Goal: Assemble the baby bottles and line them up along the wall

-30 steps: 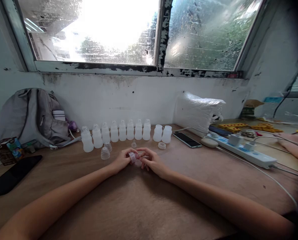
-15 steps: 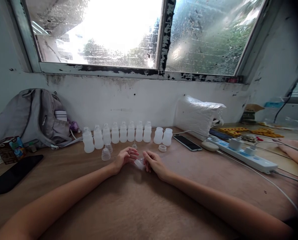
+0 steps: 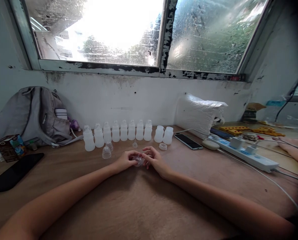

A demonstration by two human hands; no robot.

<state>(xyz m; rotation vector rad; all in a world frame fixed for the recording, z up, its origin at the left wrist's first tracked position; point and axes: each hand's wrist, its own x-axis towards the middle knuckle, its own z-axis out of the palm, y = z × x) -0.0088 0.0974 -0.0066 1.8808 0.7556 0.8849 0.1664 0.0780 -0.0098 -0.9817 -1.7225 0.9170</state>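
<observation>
Low over the table, my left hand [image 3: 126, 161] pinches a clear bottle nipple piece [image 3: 138, 161] between thumb and fingers. From the other side my right hand [image 3: 156, 161] closes its fingertips on the same piece, its fingers a little spread. Parts of the piece are hidden behind the fingers. Just beyond my hands a small clear nipple [image 3: 135, 144] stands on the table. Off to the left are a clear dome cap [image 3: 106, 153] and another clear cap [image 3: 110, 146] behind it. A pale bottle ring [image 3: 163, 146] lies to the right, by two uncapped bottles [image 3: 168, 136].
Several capped milky bottles [image 3: 123, 132] line the wall. Left are a grey backpack [image 3: 26, 113], a drink carton [image 3: 10, 148] and a black tablet-like slab [image 3: 15, 171]. Right are a phone [image 3: 188, 141], a white pouch [image 3: 200, 115], a power strip [image 3: 249, 156] with cables, and another person's arm [image 3: 295, 148].
The nipple piece has turned between my hands. My left fingers have closed in on it, while my right fingers have loosened and spread somewhat. The small nipple beyond is now more exposed.
</observation>
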